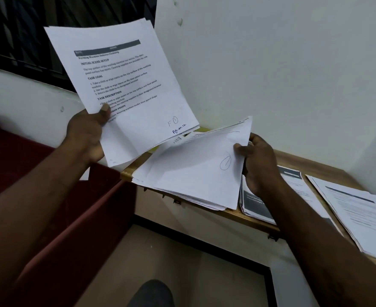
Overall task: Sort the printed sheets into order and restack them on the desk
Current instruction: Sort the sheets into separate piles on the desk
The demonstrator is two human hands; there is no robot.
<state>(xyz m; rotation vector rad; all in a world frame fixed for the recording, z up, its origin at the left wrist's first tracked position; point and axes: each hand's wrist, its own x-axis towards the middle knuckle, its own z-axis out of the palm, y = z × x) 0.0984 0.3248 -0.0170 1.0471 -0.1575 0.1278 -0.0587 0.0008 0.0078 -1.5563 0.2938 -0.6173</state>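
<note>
**Left hand** (87, 131): grip closed on a sheaf of white printed sheets (127, 85), thumb across the front near the lower left corner, fingers behind. The sheaf is held tilted in the air, above and to the left of the loose pile of white paper (182, 185), and looks clear of it. Its top page shows typed headings and a handwritten page note at the lower right corner.

**Right hand** (258, 162): grip narrow, thumb and fingers pinching the right edge of a blank-faced white sheet with a pencilled oval (204, 160). That edge is raised off the pile; the opposite edge lies on it.

**Surroundings:**
- The pile sits on the light wooden surface (293, 160) and overhangs its near edge.
- Just right of the pile, partly under the right wrist, lies a stack of sheets with a dark banner (258, 209).
- Further right of the pile is a second white printed stack (360, 213).
- Left of the pile, off the surface, stands dark red upholstery (27, 162).

**Step in hand (judgement):** taking the next sheet off the pile to place it in sequence.

**To do it well:**
- Confirm that only one sheet is in the pinch.
- Turn the sheet over so the printed face and page mark can be read before it joins the sheaf.
- Lift it rather than drag it, since the overhanging pile could slide off the edge.
- Keep the sheaf's edges squared.
</note>
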